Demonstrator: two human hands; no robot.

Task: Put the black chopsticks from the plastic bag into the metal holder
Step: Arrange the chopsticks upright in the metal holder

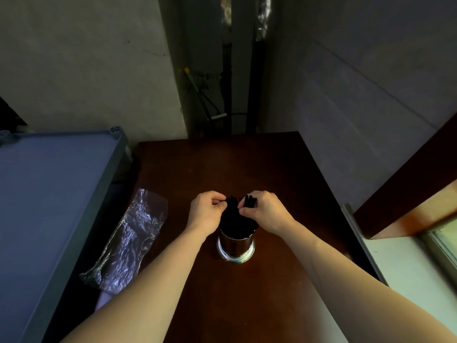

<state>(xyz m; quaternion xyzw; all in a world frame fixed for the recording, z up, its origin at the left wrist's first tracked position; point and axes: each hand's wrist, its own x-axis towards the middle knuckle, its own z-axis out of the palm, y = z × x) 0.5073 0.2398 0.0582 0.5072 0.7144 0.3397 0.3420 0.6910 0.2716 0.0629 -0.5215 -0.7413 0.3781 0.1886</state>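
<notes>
A shiny metal holder stands upright on the dark wooden table, near its middle. A bundle of black chopsticks stands in it, tops sticking out. My left hand pinches the tops of the chopsticks on the left side. My right hand grips a few chopstick tops on the right side. The clear plastic bag lies crumpled and flat at the table's left edge; I cannot tell whether anything is inside it.
A grey-blue shelf surface runs along the left of the table. A white ledge with a window frame lies to the right. Walls and a dark gap with pipes stand behind the table.
</notes>
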